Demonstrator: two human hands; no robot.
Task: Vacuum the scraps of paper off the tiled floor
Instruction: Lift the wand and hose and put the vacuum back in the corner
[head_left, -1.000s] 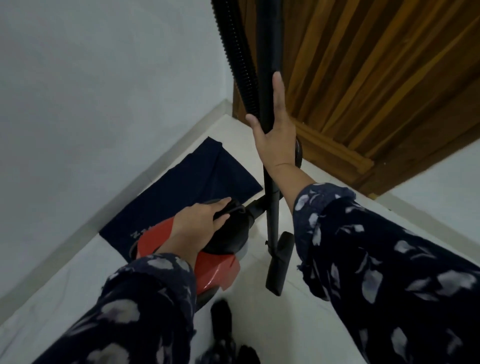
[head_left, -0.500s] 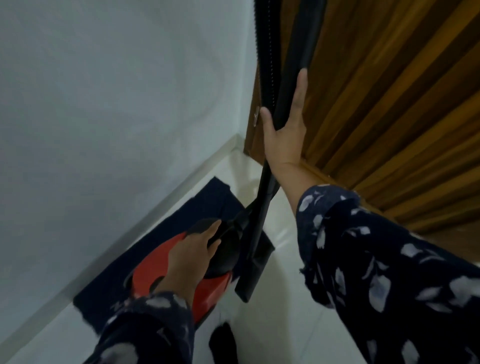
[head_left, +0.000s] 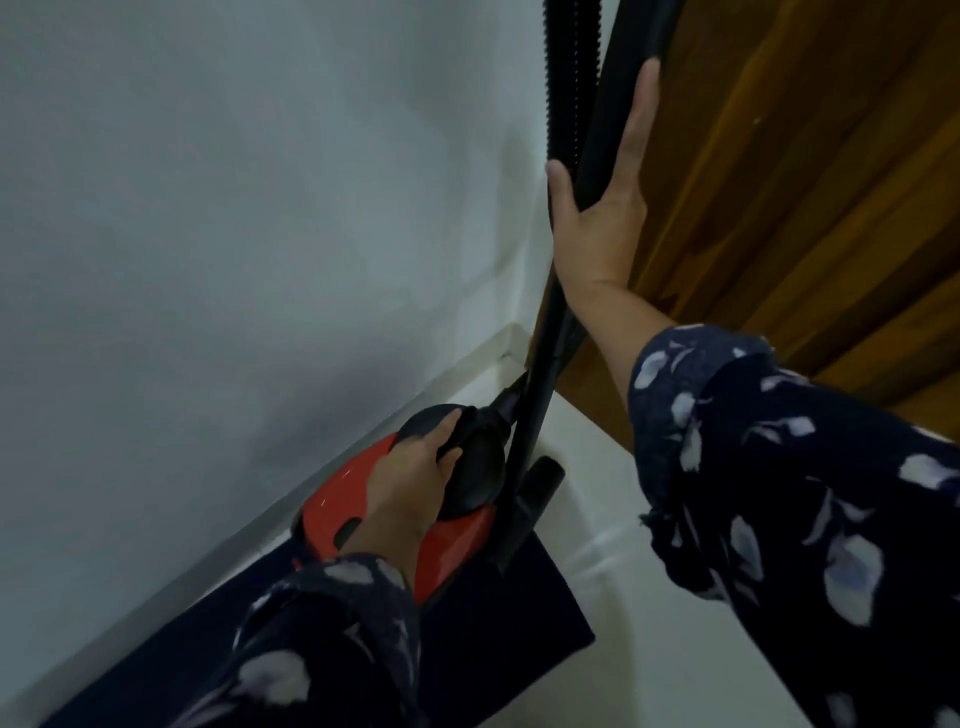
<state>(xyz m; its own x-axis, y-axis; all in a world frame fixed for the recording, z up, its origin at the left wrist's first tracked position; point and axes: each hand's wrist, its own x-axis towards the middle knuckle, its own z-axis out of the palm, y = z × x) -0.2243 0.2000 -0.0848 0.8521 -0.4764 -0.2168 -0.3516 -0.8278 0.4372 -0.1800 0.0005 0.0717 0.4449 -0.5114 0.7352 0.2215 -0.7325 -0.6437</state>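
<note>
Here, the scene is laid out from the grips outward.

Left grip: the black carry handle (head_left: 462, 431) on top of the canister is wrapped by the left hand (head_left: 410, 488), fingers curled over it and closed firmly.

Right grip: the black wand (head_left: 605, 156) is held loosely by the right hand (head_left: 602, 208); the thumb is hooked on one side, the fingers are stretched flat along the tube, not fully closed round it.

Wand: it is stood nearly upright, tilted slightly, and runs down past the canister to the floor nozzle (head_left: 530, 514).

Hose: a ribbed black hose (head_left: 569, 78) is seen just beside the wand, running up out of view.

Canister: the red and black vacuum cleaner (head_left: 343, 504) is placed close to the skirting, partly over a dark blue mat (head_left: 498, 629).

Surroundings: a pale wall (head_left: 234, 208) is on the left, a wooden door (head_left: 805, 208) on the right, white tiled floor (head_left: 649, 597) between them.

Paper scraps: none can be seen on the visible floor; their place cannot be told.

Handling, judged: the canister is probably the heavy part and is best lifted by its top handle. The wand is likely stiff, light and smooth, so a fuller wrap is advised before steering. The hose is flexible and may drag or snag.

Stage, judged: the machine is being positioned; no suction work is yet shown.
</note>
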